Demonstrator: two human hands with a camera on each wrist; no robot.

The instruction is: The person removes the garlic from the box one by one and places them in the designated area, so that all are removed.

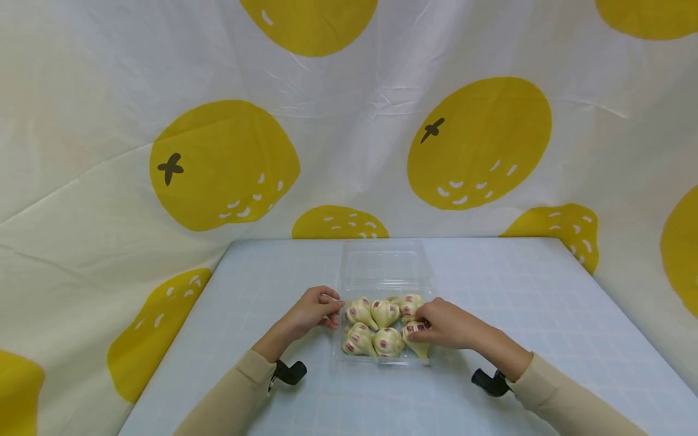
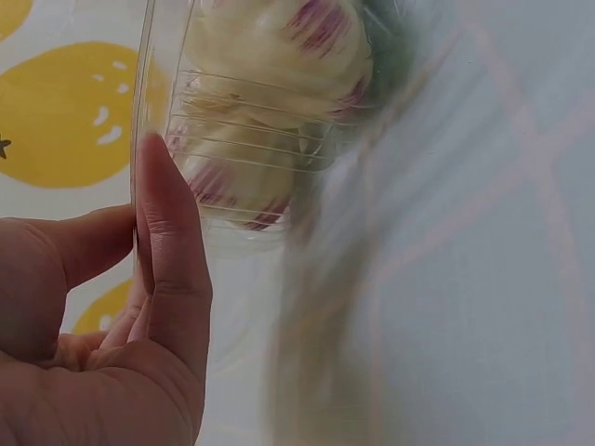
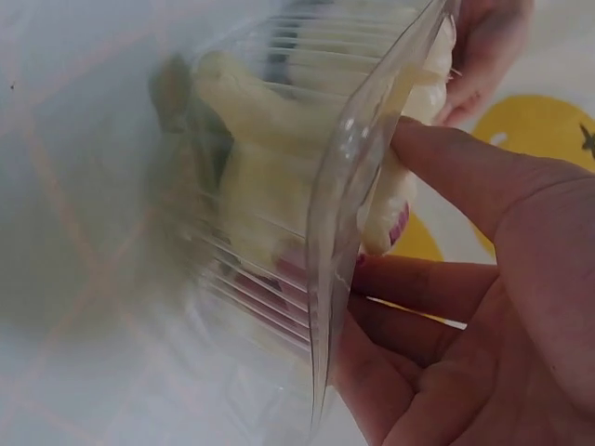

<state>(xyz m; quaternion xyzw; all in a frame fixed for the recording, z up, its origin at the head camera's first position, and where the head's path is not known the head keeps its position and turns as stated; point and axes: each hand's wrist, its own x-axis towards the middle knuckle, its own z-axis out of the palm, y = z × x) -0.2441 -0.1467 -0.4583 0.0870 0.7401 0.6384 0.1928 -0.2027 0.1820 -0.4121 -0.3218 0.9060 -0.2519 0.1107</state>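
A clear plastic clamshell box (image 1: 383, 361) stands on the table with its lid (image 1: 386, 264) folded open toward the back. Several pale garlic bulbs (image 1: 388, 343) with purple streaks lie in it in two rows. My left hand (image 1: 316, 309) is at the box's left side; in the left wrist view its thumb and a finger (image 2: 177, 246) pinch the rim. Over the front right corner, my right hand (image 1: 451, 326) grips a garlic bulb (image 1: 420, 350). In the right wrist view the thumb (image 3: 456, 153) presses on that bulb, and part of the grip is hidden behind the box wall.
The box rests near the middle of a table (image 1: 534, 303) with a pale checked cover. A white curtain (image 1: 354, 139) printed with yellow lemons hangs behind the table and along its sides. Black wrist mounts (image 1: 291, 372) jut out under both cuffs.
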